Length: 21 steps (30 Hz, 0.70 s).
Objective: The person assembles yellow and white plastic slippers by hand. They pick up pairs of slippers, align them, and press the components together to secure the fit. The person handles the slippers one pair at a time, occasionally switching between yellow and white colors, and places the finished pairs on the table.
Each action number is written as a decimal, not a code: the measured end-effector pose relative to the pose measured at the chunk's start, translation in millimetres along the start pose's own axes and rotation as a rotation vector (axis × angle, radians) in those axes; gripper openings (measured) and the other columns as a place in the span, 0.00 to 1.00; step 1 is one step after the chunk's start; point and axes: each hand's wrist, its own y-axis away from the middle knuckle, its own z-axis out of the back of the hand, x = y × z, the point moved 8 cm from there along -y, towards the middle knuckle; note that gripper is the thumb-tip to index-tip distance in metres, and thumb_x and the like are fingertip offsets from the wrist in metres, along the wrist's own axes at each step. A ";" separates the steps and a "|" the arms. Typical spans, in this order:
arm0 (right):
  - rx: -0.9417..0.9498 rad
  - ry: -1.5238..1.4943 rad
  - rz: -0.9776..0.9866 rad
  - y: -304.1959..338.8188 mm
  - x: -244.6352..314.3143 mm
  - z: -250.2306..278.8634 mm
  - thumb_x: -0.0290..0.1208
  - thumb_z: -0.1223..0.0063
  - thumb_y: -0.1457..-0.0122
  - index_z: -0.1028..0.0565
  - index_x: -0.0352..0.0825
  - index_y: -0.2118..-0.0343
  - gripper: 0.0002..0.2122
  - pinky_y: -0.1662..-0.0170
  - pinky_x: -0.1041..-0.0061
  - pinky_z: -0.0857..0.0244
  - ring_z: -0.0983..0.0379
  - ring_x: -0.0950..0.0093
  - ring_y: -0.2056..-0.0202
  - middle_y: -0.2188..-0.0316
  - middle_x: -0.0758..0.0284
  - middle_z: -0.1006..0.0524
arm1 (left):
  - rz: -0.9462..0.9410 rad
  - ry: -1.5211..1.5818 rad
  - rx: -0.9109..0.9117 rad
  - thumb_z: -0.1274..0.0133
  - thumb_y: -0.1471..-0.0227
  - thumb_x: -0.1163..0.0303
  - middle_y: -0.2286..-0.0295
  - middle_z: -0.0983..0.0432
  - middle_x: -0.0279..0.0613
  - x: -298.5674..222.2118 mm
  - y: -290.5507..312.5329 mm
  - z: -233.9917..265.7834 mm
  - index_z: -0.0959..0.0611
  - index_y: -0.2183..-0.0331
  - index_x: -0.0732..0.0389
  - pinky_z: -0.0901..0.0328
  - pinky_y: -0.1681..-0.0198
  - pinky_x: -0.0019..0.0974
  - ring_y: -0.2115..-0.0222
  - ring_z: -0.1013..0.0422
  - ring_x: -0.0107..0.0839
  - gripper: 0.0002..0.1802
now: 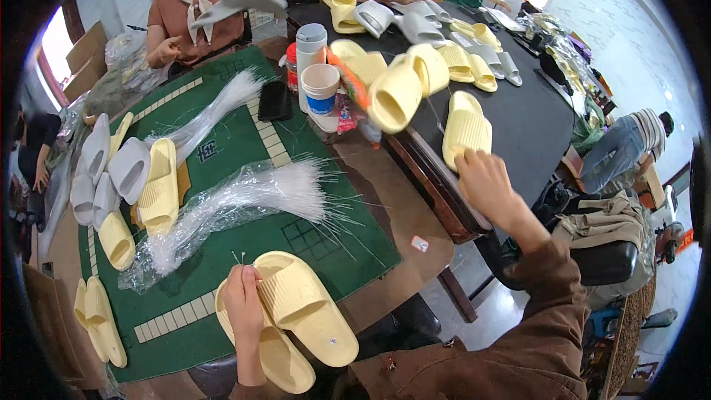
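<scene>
Pinching the yellow pair (315, 315) with our left hand (243, 302), we should lift gently the farther slipper (468, 130) our right hand (486, 184) seemingly grips.

This looks like a small workshop: several people (163, 22) sit or stand around a green-topped table (167, 353) and a long black-topped table (522, 107), both bearing pale yellow moulded slippers (326, 330) and grey moulded slippers (129, 172). Bundles of thin translucent strands (278, 192) lie on the green; brown cardboard boxes (87, 55) are stacked at one side.
</scene>
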 end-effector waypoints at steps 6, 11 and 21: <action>0.232 -0.264 -0.094 25.0 5.0 25.2 0.34 0.45 0.49 0.26 0.33 0.62 0.13 0.62 0.61 0.31 0.26 0.56 0.65 0.70 0.58 0.26 | -0.043 0.050 -0.005 0.61 0.38 0.68 0.81 0.35 0.42 8.4 0.9 -1.9 0.29 0.77 0.66 0.41 0.72 0.36 0.79 0.38 0.32 0.17; -0.442 -0.261 -0.173 14.3 -42.5 38.6 0.49 0.41 0.50 0.29 0.36 0.51 0.27 0.57 0.61 0.32 0.25 0.53 0.62 0.68 0.52 0.24 | -0.052 0.048 0.010 0.61 0.37 0.68 0.81 0.36 0.41 -0.5 -0.5 -3.8 0.30 0.77 0.66 0.42 0.72 0.36 0.78 0.38 0.31 0.17; 0.033 -0.826 -0.500 -46.4 -110.4 -36.3 0.50 0.38 0.50 0.34 0.32 0.45 0.35 0.53 0.64 0.33 0.25 0.59 0.55 0.58 0.48 0.24 | -0.063 0.024 -0.022 0.61 0.37 0.67 0.81 0.36 0.41 2.7 3.4 5.9 0.29 0.77 0.66 0.43 0.73 0.35 0.78 0.39 0.31 0.18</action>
